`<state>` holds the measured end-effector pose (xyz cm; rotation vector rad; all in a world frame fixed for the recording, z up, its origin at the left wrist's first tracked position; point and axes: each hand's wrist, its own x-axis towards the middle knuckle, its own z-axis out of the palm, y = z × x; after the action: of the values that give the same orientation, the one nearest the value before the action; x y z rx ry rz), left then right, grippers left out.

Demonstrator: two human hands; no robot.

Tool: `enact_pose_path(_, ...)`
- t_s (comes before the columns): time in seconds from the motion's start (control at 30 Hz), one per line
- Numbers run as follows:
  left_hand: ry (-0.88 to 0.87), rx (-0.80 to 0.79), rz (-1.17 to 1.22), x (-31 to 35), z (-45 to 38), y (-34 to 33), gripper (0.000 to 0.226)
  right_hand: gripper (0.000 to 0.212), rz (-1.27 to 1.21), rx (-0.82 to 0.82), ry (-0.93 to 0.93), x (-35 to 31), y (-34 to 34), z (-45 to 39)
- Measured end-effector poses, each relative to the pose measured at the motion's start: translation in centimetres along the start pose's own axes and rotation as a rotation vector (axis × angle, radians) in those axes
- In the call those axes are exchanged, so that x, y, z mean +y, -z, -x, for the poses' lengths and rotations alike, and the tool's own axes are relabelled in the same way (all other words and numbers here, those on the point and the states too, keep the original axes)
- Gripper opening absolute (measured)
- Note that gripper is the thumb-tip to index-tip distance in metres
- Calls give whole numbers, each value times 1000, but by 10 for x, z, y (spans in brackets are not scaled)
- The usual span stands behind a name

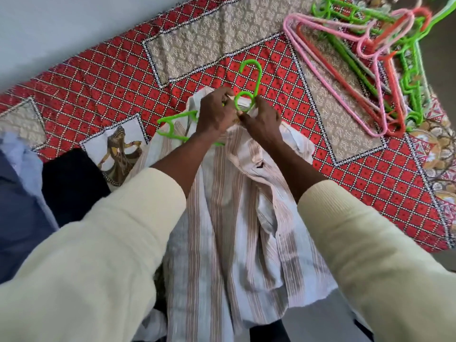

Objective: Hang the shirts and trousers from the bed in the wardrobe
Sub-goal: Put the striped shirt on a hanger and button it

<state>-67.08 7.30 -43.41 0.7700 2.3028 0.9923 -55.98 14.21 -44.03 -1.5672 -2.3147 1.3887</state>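
Observation:
A white shirt with brown stripes (222, 218) lies on the bed, its tail hanging toward me over the edge. A green plastic hanger (249, 80) sits inside its collar, the hook pointing away from me and one shoulder end sticking out at the left. My left hand (216, 112) grips the collar on the left of the hanger's neck. My right hand (261, 119) pinches the collar fabric on the right. Both hands meet at the top of the shirt front.
A heap of pink, orange and green hangers (370, 58) lies at the bed's far right. Dark trousers (71, 178) and a light blue garment (22, 193) lie at the left. The red patterned bedspread (111, 82) covers the bed; grey floor beyond.

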Motion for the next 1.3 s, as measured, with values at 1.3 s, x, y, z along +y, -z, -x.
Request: enact_pose_path(1.3, 148, 322, -60, -49, 3, 116, 22, 22, 107, 198, 159, 23, 1, -34)
